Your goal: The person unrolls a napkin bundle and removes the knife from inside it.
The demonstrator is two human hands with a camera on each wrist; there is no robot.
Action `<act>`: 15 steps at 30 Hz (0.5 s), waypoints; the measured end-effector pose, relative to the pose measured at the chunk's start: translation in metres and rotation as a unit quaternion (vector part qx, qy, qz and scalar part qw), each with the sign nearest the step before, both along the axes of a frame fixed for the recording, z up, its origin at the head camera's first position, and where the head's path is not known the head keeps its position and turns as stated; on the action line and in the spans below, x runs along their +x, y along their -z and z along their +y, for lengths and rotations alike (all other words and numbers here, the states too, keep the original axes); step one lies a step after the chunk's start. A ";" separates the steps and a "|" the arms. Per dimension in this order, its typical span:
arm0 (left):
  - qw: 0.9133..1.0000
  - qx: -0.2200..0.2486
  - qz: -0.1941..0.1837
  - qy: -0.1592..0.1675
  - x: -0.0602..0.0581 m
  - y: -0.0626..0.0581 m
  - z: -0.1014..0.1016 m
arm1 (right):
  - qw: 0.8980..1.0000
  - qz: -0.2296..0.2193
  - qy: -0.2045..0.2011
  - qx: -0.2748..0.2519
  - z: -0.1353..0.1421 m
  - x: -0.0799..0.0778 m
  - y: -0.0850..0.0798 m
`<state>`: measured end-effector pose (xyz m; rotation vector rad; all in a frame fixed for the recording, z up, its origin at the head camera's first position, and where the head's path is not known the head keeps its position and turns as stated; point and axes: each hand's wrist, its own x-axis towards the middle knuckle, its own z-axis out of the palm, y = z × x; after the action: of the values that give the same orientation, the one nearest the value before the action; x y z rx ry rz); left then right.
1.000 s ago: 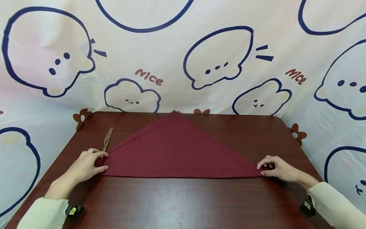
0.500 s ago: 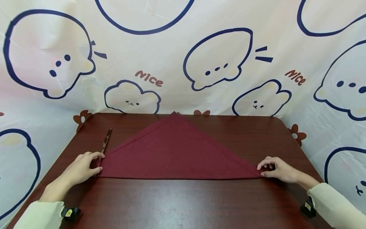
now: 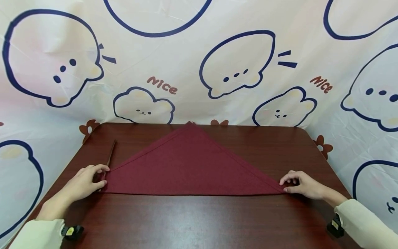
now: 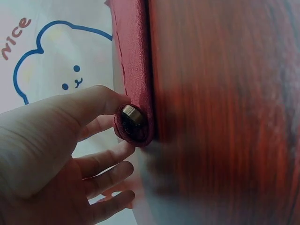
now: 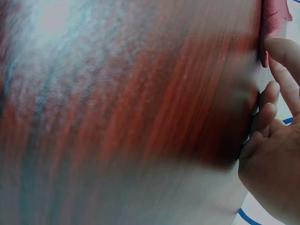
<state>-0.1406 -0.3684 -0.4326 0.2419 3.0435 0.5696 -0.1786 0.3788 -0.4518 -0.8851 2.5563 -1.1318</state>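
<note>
A dark red cloth napkin (image 3: pixel 192 166) lies folded as a wide triangle, its peak pointing to the far edge. At its left end, my left hand (image 3: pixel 81 182) pinches a rolled portion between thumb and fingers. A gold-coloured table knife (image 3: pixel 111 152) sticks out of the roll towards the back, turned edge-on. In the left wrist view, the knife's handle end (image 4: pixel 133 114) shows inside the roll; the rest of the handle is hidden by cloth. My right hand (image 3: pixel 303 185) pinches the napkin's right corner (image 5: pixel 275 21), index finger and thumb at its tip.
The brown wooden table (image 3: pixel 192 221) carries the napkin. A white curtain (image 3: pixel 186 65) with blue cartoon outlines stands close behind and beside it. Black camera straps (image 3: pixel 72 232) sit at the wrists.
My left hand has moved left with the knife and rolled end, and more flat napkin shows at that side. The knife has turned from flat to edge-on. My right hand stays put.
</note>
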 end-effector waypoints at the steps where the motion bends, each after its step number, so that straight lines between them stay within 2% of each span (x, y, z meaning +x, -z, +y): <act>1: 1.000 0.001 0.001 0.001 0.000 0.000 -0.001 | 1.000 0.001 -0.001 -0.001 0.000 0.000 0.000; 11: 1.000 0.004 -0.009 -0.012 -0.002 -0.005 -0.011 | 1.000 0.004 -0.004 -0.005 0.000 -0.001 0.001; 15: 1.000 0.005 -0.008 -0.016 0.000 -0.003 -0.017 | 1.000 0.002 -0.002 -0.004 0.000 -0.001 0.000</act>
<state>-0.1409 -0.3855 -0.4300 0.1873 3.0346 0.5868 -0.1794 0.3788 -0.4521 -0.8961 2.5544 -1.1396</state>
